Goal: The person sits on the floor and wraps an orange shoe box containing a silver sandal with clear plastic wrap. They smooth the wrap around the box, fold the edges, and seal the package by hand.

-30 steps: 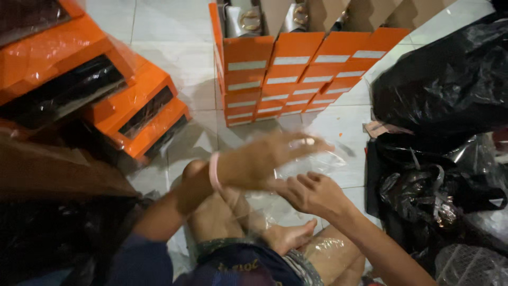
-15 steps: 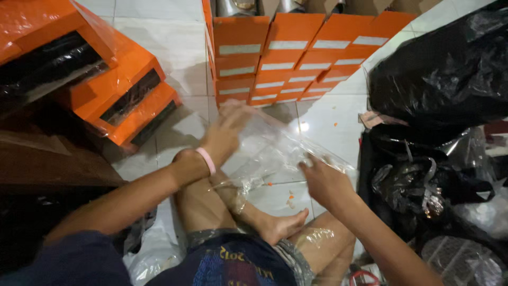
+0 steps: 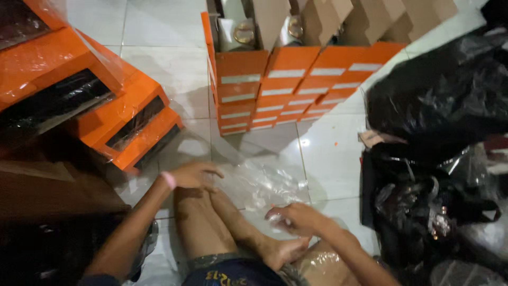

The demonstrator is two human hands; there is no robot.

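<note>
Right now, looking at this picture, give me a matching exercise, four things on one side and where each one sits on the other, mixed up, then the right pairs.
Things:
1. clear plastic sheet
2. black bags
3. row of orange boxes
4. wrapped orange boxes

Places:
A. far left
B. top centre, on the tiles
C. right side
D. on the floor between the left hand and the right hand

Pairs: 1-D, 2-C, 3-B, 4-A

I sit on a pale tiled floor point(image 3: 328, 153), orange boxes point(image 3: 275, 90) stacked at top centre, black bags point(image 3: 439, 106) heaped right, dim light.
</note>
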